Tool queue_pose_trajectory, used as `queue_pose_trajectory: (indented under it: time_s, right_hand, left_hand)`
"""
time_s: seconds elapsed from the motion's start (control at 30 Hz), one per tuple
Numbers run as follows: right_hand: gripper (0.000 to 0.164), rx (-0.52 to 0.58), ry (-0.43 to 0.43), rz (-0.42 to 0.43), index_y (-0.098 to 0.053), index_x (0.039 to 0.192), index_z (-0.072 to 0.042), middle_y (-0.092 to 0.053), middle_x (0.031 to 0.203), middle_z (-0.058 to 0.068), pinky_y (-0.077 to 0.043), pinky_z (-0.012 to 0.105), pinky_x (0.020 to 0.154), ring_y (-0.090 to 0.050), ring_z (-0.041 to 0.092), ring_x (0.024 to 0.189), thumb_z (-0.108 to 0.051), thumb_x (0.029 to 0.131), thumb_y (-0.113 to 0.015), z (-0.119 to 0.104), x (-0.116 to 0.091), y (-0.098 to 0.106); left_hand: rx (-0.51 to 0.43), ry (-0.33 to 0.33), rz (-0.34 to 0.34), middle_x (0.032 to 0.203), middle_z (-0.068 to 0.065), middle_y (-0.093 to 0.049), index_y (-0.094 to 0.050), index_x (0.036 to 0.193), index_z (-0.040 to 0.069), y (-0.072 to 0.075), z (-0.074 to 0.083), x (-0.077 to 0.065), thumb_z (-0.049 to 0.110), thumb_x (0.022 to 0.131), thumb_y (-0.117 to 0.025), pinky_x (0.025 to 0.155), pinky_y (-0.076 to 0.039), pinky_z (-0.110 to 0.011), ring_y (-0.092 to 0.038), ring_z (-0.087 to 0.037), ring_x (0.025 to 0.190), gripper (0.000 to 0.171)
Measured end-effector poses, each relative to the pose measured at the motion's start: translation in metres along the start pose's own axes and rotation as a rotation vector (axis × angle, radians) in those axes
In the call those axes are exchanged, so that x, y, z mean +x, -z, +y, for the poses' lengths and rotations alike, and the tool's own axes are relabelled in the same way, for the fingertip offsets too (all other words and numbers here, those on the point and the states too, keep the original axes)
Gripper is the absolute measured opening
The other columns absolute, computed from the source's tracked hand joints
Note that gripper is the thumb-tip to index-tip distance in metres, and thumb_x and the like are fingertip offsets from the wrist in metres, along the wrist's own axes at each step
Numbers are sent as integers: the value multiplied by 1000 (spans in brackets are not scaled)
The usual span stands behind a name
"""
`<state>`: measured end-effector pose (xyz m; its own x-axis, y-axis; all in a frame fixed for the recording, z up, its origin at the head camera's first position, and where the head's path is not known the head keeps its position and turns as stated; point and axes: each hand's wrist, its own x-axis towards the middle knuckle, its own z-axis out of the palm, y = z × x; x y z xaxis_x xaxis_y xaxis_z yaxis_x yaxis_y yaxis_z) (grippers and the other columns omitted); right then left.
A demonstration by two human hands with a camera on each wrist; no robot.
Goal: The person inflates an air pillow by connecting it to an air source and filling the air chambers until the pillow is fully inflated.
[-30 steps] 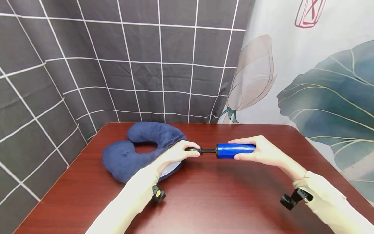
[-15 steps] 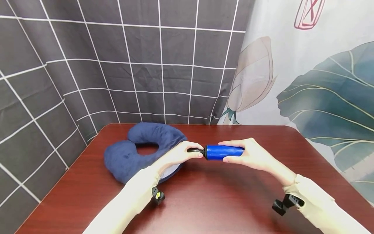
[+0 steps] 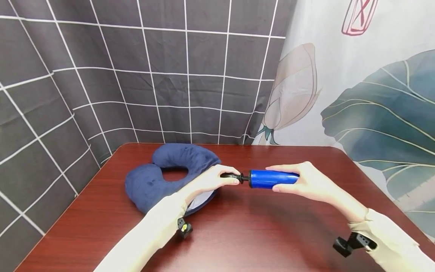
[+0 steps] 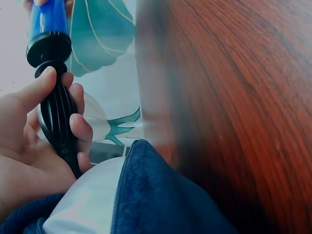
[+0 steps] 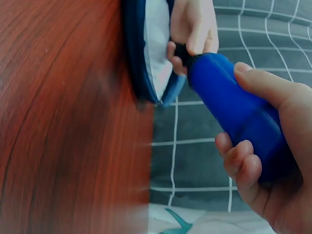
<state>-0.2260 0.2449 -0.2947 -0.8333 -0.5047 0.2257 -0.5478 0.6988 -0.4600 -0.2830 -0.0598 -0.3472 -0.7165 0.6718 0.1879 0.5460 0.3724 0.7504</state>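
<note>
A hand pump with a blue barrel (image 3: 272, 179) and a black ribbed handle (image 4: 57, 117) is held level above the table. My left hand (image 3: 210, 178) grips the handle, its fingers and thumb curled round it in the left wrist view. Round the barrel curl the fingers and thumb of my right hand (image 3: 310, 181). A short stretch of black rod (image 3: 246, 178) shows between handle and barrel. Beneath and beside the left hand lies a navy U-shaped neck pillow (image 3: 146, 189), partly hidden by the left arm. Its cover gapes along one edge, showing a white inside (image 4: 90, 195).
The reddish-brown wooden table (image 3: 258, 234) spreads under both arms. Behind it hangs a dark grey cloth (image 3: 163, 90) with white grid lines. A pale curtain (image 3: 326, 124) printed with leaves and a flower bud hangs at the right. Each wrist wears a small black camera (image 3: 184, 227).
My right hand first slid the barrel left against the handle, hiding the rod, then drew it back right, so part of the rod shows again. The left hand and pillow shifted slightly right.
</note>
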Motion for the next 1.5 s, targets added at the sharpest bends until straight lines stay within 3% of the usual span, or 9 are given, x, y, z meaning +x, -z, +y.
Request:
queue_pose_trajectory:
  time_s: [0.3,0.53,0.73,0.93,1.07,1.13,1.3,1.37,1.5]
  right_hand:
    - [49,-78,-33,33,-66,126,-36,-74,102,-8,-52,23,63,-65,3,79,-39,79,-81,11,-28,30]
    - [49,-55,-56,50,-65,127,-36,-74,103,-7,-51,23,64,-65,3,80,-30,80,-82,20,-41,41]
    - [46,15,-118,49,-65,126,-35,-74,106,-4,-52,26,66,-65,10,83,-35,83,-79,22,-29,22]
    - [46,93,-103,32,-66,126,-34,-73,106,-3,-53,28,67,-66,16,86,-40,82,-79,16,-6,-8]
    - [47,127,-70,-20,-64,128,-34,-73,109,-2,-54,28,68,-65,16,88,-42,83,-77,7,9,-20]
    - [50,118,-71,-92,-63,130,-33,-71,109,1,-55,28,64,-65,15,83,-44,84,-76,1,16,-20]
    - [62,-78,14,-267,-55,141,-29,-69,115,1,-52,28,67,-63,14,86,-47,84,-74,-14,31,-13]
    - [66,-153,60,-293,-51,144,-29,-69,115,1,-49,28,70,-61,14,92,-47,84,-73,-19,35,-15]
    - [68,-51,-9,-393,-44,148,-28,-65,113,10,-52,29,61,-64,13,74,-45,87,-71,-23,35,-23]
  left_hand:
    - [14,-12,-10,104,-3,-73,-71,112,11,2,0,-1,24,94,-66,88,-46,-20,-61,-5,93,23]
    - [24,10,-5,103,-3,-73,-71,113,12,5,-2,-1,24,94,-66,87,-46,-21,-60,-7,92,23]
    - [22,9,16,100,-4,-73,-71,111,10,4,2,-1,22,94,-66,86,-46,-20,-60,-7,90,22]
    - [40,4,9,97,-4,-72,-71,110,10,0,2,-1,21,94,-67,82,-45,-20,-58,-7,86,21]
    - [49,-3,11,101,-5,-73,-71,112,10,0,1,-1,21,93,-67,82,-46,-21,-60,-10,87,23]
    - [51,-17,5,103,-7,-74,-71,113,8,0,1,-1,20,94,-67,83,-47,-21,-61,-11,89,24]
    - [73,-40,-24,104,-7,-74,-70,115,8,-1,0,-1,20,94,-67,84,-47,-20,-61,-9,89,25]
    - [92,-44,-26,103,-6,-73,-71,115,9,-1,-1,-2,22,93,-68,83,-46,-19,-60,-9,88,25]
    - [126,-28,-30,103,-3,-74,-71,115,12,-1,-3,-8,24,93,-68,82,-46,-20,-59,-8,87,26]
